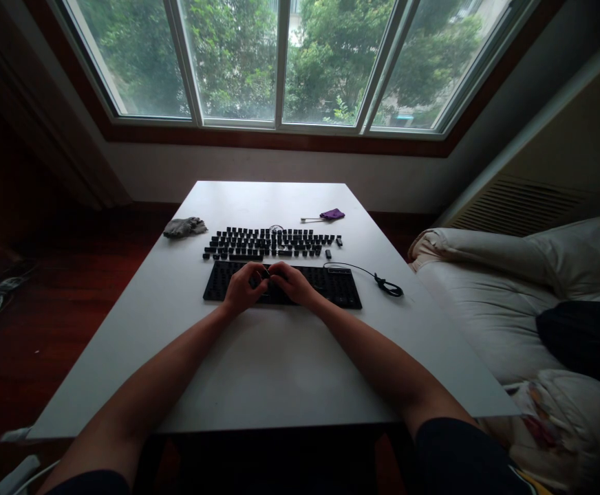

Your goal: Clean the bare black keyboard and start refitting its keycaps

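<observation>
A black keyboard (341,289) lies on the white table, its key area looking bare of caps. Over its middle, my left hand (245,285) and my right hand (292,282) meet at the fingertips. Both are closed in a pinch on a small dark piece (265,273) that looks like a keycap; its details are too small to make out. Just beyond the keyboard, many loose black keycaps (269,240) stand in rows, with a long bar-shaped one (246,257) in the nearest row. My hands hide part of the keyboard.
A coiled black cable (389,286) runs from the keyboard to the right. At the back left lies a grey cloth (184,227); at the back right, a purple cloth (332,214) by a thin stick (311,220). A pale sofa (496,295) stands right of the table (259,385).
</observation>
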Demonstrator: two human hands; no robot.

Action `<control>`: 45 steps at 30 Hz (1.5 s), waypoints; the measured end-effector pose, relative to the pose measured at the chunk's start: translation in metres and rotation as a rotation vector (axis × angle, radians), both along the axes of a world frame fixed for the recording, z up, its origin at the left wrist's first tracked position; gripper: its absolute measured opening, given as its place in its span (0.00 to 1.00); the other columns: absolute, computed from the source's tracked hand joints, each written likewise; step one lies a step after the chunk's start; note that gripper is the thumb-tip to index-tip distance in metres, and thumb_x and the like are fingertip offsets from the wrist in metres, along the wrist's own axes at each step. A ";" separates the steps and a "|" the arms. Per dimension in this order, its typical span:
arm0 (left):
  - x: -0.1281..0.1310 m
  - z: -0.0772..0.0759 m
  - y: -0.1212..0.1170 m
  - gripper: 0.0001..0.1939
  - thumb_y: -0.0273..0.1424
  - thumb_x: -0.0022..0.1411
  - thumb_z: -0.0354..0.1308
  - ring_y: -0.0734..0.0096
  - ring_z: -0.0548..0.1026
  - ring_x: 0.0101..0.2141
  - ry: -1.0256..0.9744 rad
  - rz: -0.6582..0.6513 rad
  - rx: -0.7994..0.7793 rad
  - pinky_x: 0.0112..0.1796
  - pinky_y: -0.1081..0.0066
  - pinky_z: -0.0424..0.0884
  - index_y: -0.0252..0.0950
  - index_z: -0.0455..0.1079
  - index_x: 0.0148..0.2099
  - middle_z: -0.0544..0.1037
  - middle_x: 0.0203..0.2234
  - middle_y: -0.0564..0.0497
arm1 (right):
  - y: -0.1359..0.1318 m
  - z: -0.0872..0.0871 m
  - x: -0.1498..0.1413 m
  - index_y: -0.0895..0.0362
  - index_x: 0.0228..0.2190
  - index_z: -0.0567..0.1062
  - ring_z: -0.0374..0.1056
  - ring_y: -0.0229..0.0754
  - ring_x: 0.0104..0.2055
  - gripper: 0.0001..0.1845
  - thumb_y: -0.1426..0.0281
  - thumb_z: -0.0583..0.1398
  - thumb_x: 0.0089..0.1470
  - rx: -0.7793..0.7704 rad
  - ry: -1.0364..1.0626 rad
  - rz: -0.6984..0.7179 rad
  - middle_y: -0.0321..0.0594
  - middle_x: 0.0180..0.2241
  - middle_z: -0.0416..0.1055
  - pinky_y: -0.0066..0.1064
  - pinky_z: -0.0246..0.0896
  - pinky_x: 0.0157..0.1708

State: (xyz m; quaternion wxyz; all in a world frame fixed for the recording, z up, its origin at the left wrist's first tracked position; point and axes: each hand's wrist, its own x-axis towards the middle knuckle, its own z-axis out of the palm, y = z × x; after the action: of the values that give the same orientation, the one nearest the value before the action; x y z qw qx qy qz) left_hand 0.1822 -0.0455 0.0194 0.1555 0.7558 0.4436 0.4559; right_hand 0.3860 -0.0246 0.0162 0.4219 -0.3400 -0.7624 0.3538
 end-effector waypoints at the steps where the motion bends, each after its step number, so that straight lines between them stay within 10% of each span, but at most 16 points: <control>1: 0.000 0.000 0.000 0.12 0.32 0.59 0.62 0.70 0.76 0.31 -0.006 0.005 -0.003 0.38 0.68 0.72 0.39 0.70 0.46 0.77 0.30 0.55 | 0.000 0.000 0.000 0.52 0.44 0.75 0.72 0.46 0.44 0.12 0.61 0.59 0.61 0.005 -0.007 -0.005 0.40 0.42 0.77 0.39 0.65 0.50; 20: -0.003 -0.003 0.003 0.11 0.33 0.60 0.59 0.70 0.76 0.32 -0.163 0.075 -0.069 0.36 0.70 0.71 0.39 0.69 0.45 0.77 0.32 0.54 | -0.001 -0.002 -0.001 0.53 0.45 0.76 0.73 0.46 0.45 0.12 0.63 0.62 0.61 0.053 -0.015 0.014 0.41 0.42 0.77 0.39 0.66 0.49; 32: -0.003 -0.006 0.013 0.14 0.34 0.62 0.62 0.74 0.74 0.31 -0.341 0.036 -0.072 0.36 0.72 0.72 0.40 0.72 0.50 0.76 0.34 0.53 | 0.003 0.005 0.007 0.54 0.43 0.80 0.69 0.46 0.43 0.09 0.65 0.64 0.61 0.386 -0.526 0.031 0.44 0.40 0.75 0.38 0.61 0.48; 45: -0.005 -0.002 0.004 0.10 0.35 0.67 0.60 0.65 0.77 0.38 0.206 0.042 0.252 0.45 0.64 0.71 0.41 0.73 0.49 0.79 0.38 0.50 | 0.004 0.010 0.000 0.57 0.39 0.81 0.73 0.42 0.37 0.15 0.58 0.65 0.57 -0.162 0.038 -0.028 0.39 0.36 0.79 0.32 0.66 0.40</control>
State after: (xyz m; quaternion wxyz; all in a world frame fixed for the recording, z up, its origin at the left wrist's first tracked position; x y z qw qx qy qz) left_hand 0.1774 -0.0414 0.0178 0.0035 0.8026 0.4122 0.4312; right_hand 0.3862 -0.0206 0.0259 0.4124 -0.3768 -0.7182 0.4148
